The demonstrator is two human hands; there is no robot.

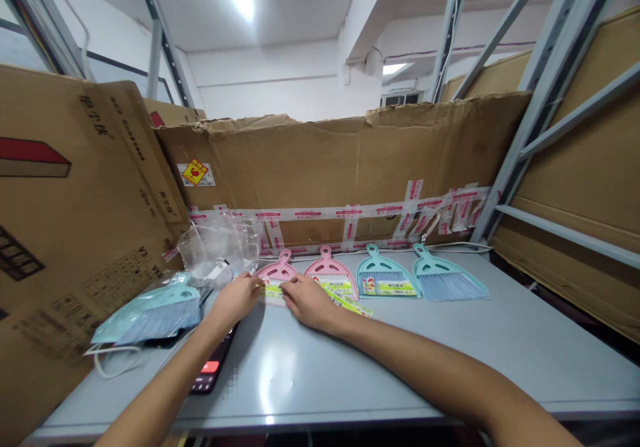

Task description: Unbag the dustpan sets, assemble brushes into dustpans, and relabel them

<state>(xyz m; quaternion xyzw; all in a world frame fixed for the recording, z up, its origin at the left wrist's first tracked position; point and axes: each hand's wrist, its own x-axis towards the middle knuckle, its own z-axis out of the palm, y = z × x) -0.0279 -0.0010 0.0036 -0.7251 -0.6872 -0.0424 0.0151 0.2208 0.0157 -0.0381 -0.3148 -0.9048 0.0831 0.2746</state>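
The left hand (233, 298) and right hand (307, 302) sit just apart, both on the leftmost of four dustpans in a row, a pink plastic dustpan (276, 272), at its yellow-green paper label (whether either hand clamps it cannot be told from this view). A second pink plastic dustpan (330, 268) lies just to its right, with a loose yellow-green label strip (351, 303) at its lower corner. A teal plastic dustpan (385, 275) and a teal plastic dustpan with pale blue bristles (443, 277) complete the row, handles toward the back edge of the pale grey metal surface (320, 367).

Along that edge, a torn brown cardboard sheet (345, 160) banded with red-and-white packing tape (345, 212) stands close behind the row, limiting movement rearward. Crumpled clear plastic bags (215, 244) sit beside the first dustpan. A black phone (213, 367) lies under the left forearm. Ahead of the front edge, a wide stretch of surface gives the forearms room.
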